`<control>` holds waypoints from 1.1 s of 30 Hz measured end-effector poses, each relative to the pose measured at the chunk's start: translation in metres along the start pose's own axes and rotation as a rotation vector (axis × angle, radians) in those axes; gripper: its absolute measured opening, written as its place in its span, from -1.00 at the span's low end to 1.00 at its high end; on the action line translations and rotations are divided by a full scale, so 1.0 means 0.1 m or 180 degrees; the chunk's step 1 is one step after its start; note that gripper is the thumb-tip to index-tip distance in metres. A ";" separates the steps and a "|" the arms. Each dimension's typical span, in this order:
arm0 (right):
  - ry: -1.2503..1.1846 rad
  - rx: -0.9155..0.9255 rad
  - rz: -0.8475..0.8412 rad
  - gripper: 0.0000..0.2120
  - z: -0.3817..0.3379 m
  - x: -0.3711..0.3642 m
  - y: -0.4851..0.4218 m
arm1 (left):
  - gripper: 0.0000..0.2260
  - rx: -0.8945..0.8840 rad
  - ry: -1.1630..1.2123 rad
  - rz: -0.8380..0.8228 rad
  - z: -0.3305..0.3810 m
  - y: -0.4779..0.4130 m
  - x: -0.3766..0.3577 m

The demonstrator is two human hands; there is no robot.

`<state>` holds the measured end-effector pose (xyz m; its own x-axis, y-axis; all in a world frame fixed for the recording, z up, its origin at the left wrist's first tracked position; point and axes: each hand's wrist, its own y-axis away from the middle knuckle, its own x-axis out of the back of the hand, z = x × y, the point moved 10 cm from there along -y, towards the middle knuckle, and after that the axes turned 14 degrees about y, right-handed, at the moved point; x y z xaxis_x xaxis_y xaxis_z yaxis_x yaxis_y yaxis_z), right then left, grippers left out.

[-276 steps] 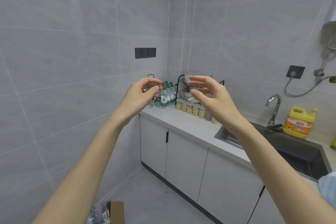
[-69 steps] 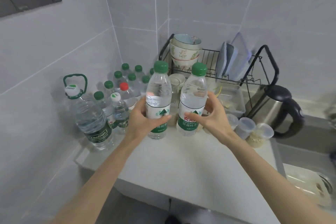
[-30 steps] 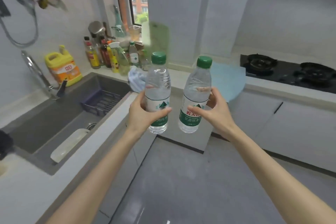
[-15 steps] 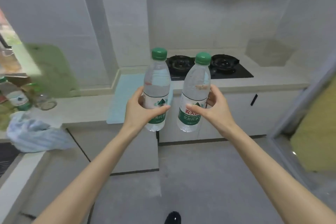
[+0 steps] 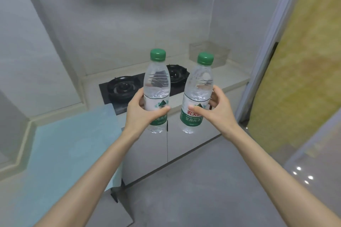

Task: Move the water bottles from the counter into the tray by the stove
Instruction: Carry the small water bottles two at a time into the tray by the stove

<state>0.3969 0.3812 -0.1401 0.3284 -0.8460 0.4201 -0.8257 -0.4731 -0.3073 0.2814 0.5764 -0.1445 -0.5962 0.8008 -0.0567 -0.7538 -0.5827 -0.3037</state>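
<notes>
You're holding one bottle in each hand here. Your left hand [image 5: 142, 114] has its fingers [image 5: 162, 109] wrapped around the label of the left bottle [image 5: 156, 83], with the thumb across the front. Your right hand [image 5: 215, 114] grips the right bottle [image 5: 199, 86] the same way, with its thumb on the label. Both bottles are clear with green caps on. They're up in the air in front of you, near each other but not touching. The left one is pretty much upright and the right one leans a bit to the left at the bottom.

Behind them is the black stove [image 5: 125, 86], set into the pale tabletop [image 5: 227, 77]. The clear tray [image 5: 217, 51] sits on that tabletop in the far corner, just right of the stove and behind the right bottle's cap. So the bottles are well short of the tray. A light blue mat [image 5: 73, 143] lies on the tabletop under your left arm, and there's a yellow panel [image 5: 304, 61] on the right.
</notes>
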 end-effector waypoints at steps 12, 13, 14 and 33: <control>0.0066 -0.0229 0.0305 -0.43 1.17 0.79 -1.43 | -0.46 0.0165 0.0148 -0.0268 -0.83 -1.47 -1.40; 0.0087 -0.0257 0.0296 -0.42 1.27 0.85 -1.55 | -0.45 0.0179 0.0132 -0.0260 -0.88 -1.57 -1.51; 0.0101 -0.0254 0.0270 -0.42 1.41 0.94 -1.75 | -0.45 0.0183 0.0125 -0.0239 -0.97 -1.73 -1.67; 0.0029 -0.0386 -0.0106 -0.42 2.93 1.58 -4.32 | -0.42 0.0400 0.0179 -0.0015 -2.09 -4.00 -3.17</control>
<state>0.9401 0.3804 -0.1911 0.3528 -0.8278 0.4362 -0.8640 -0.4672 -0.1877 0.8296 0.5841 -0.2037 -0.5788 0.8081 -0.1098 -0.7873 -0.5888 -0.1829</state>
